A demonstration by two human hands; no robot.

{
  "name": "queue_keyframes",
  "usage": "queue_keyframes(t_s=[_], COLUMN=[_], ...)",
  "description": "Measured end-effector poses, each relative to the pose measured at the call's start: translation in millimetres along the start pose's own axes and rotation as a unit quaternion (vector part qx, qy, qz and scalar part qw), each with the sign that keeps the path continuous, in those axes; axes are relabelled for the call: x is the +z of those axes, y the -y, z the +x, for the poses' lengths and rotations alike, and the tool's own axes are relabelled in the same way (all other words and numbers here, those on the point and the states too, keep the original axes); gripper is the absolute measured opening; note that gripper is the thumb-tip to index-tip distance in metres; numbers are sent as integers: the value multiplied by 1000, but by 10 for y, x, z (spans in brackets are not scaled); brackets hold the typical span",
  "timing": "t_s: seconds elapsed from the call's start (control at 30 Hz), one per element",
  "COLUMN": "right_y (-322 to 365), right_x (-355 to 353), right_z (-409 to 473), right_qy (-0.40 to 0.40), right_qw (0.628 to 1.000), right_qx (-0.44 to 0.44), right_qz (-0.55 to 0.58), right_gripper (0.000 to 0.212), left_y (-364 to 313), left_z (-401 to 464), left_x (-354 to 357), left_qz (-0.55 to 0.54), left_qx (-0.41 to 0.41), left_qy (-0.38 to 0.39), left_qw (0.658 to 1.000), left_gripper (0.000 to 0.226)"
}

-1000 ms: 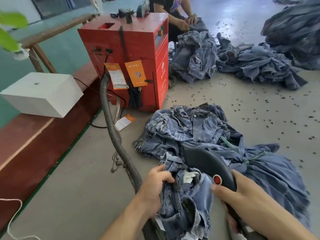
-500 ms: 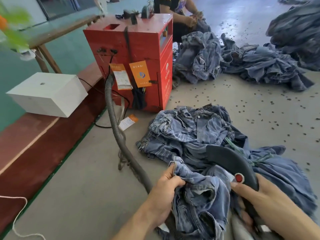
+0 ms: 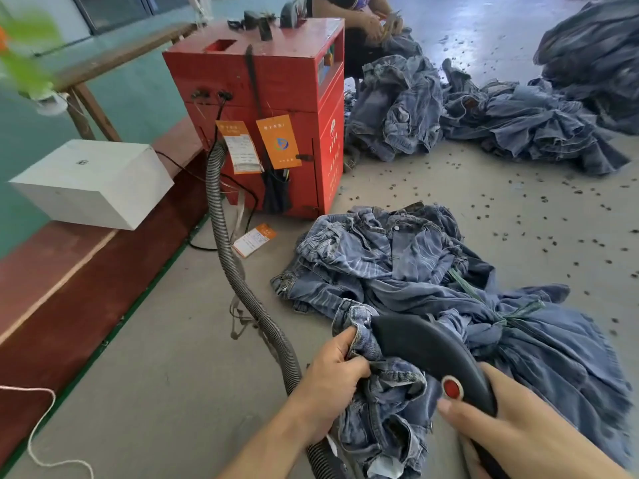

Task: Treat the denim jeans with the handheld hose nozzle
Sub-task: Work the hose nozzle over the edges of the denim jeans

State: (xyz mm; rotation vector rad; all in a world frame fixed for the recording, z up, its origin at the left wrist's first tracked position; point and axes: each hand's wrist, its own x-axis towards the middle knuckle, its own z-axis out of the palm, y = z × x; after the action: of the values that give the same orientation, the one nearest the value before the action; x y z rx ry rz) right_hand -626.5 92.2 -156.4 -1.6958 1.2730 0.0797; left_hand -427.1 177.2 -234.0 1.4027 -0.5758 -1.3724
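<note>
Left grip [image 3: 332, 382] bunches jeans [image 3: 383, 406]; rt grip [image 3: 498, 426] wraps nozzle [image 3: 428, 347], hose [image 3: 238, 285] to red box [image 3: 276, 81].

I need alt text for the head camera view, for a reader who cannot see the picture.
A person's left hand grips a pair of jeans while the right hand holds a black nozzle against the cloth, thumb beside its red button. A grey hose runs back toward a red machine, and more jeans lie in piles on the floor.
</note>
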Motion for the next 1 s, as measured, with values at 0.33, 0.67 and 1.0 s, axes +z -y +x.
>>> queue_keyframes(t_s=[0.33,0.67,1.0], right_y=[112,-10,-340], right_x=[-135,-198,-163], right_z=[-25,-39,-249], right_qy=[-13,-83,-64], right_qw=[1000,994,996], right_qx=[-12,1,55], right_qz=[-23,72,35], right_gripper=[29,39,25], left_y=[20,-85,-276], left_z=[87,177,299], left_x=[-64,-331,-314], left_qz=[257,-235,-299], left_qx=[95,-139,-131], left_qy=[-15,-36,-65], left_qw=[961,961,943], left_gripper=[32,61,33])
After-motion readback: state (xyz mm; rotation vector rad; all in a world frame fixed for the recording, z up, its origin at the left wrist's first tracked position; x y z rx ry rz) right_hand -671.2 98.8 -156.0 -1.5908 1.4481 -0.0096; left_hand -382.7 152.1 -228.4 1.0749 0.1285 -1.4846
